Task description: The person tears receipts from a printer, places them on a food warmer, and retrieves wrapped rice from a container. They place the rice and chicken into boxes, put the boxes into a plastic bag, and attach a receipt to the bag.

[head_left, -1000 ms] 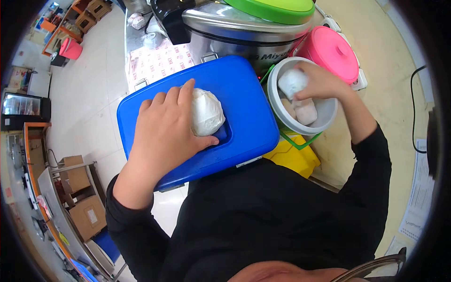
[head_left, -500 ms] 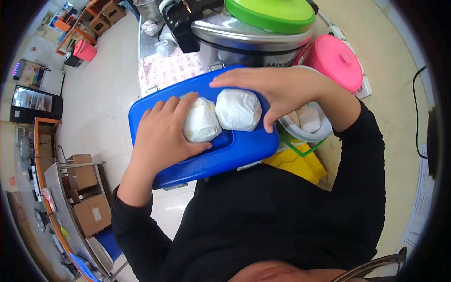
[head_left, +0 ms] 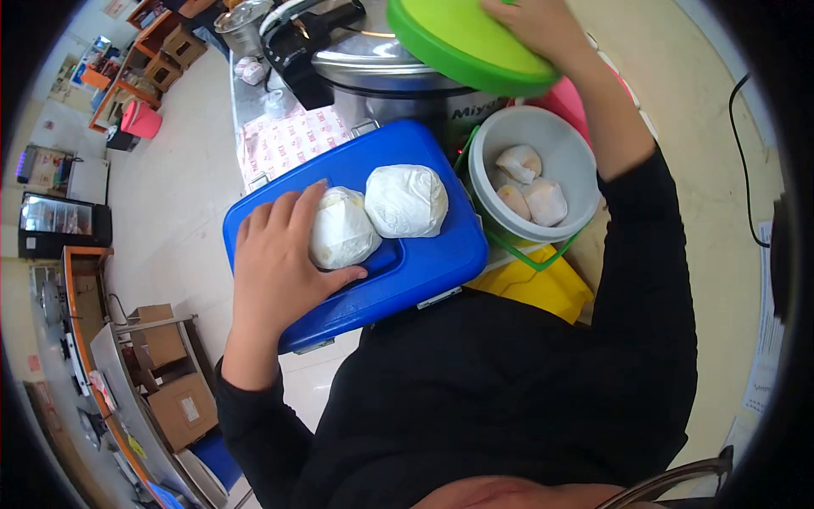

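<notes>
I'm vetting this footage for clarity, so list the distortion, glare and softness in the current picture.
Head view: wide-angle bowing toward the edges, with black vignetting at the corners; head view: bright reflections on the steel cooker lid; head view: the wrapped bundle by the left hand looks fairly crisp, while small items on the far shelves are too indistinct to identify.

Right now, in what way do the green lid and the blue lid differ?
The green lid is round; the blue lid is rectangular with rounded corners. The right hand is on the green lid, while two white wrapped bundles sit on the blue lid. Both lids are brightly coloured.
</notes>
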{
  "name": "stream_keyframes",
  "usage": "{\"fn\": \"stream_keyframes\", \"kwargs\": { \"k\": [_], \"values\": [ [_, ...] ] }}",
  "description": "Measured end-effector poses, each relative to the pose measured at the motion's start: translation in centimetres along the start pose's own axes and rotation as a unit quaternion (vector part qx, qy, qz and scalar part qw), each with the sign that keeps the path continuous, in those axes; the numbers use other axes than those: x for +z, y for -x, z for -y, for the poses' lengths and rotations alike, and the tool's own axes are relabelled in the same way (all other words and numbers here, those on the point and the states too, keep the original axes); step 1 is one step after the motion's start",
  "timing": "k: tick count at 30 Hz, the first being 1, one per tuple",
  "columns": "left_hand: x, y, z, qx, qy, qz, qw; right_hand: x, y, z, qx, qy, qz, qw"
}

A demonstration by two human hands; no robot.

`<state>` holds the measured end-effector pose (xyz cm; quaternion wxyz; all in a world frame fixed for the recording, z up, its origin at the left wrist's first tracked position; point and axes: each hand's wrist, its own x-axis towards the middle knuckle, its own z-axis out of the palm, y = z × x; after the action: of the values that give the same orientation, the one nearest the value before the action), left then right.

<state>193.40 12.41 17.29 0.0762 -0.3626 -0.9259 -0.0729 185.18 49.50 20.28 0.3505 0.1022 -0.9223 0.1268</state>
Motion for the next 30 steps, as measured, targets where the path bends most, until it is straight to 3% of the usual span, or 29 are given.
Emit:
{"fn": "stream_keyframes", "kwargs": {
  "k": [4, 9, 11, 14, 17, 20, 23, 26, 29, 30],
  "values": [
    [0.1, 0.1, 0.0, -0.015, 0.013, 0.010, 1.000, -5.8, 7.6, 0.0, 0.084, 0.038, 0.036, 0.995],
    [0.4, -0.3, 0.2, -0.030, 0.032, 0.039, 0.998, -7.8, 14.8, 0.8, 0.210, 0.084, 0.084, 0.970],
    [0.4, -0.6, 0.2, -0.026, 0.026, 0.043, 0.998, -6.1, 16.7, 1.1, 0.202, 0.066, 0.135, 0.968],
    [-0.1, -1.1, 0.0, -0.020, 0.028, 0.060, 0.998, -4.2, 16.8, 2.8, 0.182, 0.061, 0.099, 0.976],
    [-0.5, -1.2, 0.2, -0.007, 0.038, 0.074, 0.996, -2.8, 16.9, 3.7, 0.213, -0.010, 0.152, 0.965],
    [-0.3, -1.4, 0.6, -0.012, 0.039, 0.079, 0.996, -1.7, 17.0, 4.0, 0.189, 0.131, 0.210, 0.950],
    [0.2, -1.2, 1.1, -0.010, 0.061, 0.064, 0.996, -2.2, 14.5, 7.0, 0.060, 0.072, 0.116, 0.989],
    [0.0, -1.3, 1.4, -0.009, 0.094, 0.070, 0.993, -2.3, 12.1, 11.5, 0.005, -0.152, 0.177, 0.972],
    [0.1, -0.9, 2.0, 0.014, 0.113, 0.058, 0.992, -0.1, 12.9, 15.0, -0.013, -0.080, 0.243, 0.967],
    [0.4, -0.8, 2.4, 0.024, 0.119, 0.053, 0.991, 0.9, 12.8, 15.6, 0.027, -0.149, 0.224, 0.963]
  ]
}}
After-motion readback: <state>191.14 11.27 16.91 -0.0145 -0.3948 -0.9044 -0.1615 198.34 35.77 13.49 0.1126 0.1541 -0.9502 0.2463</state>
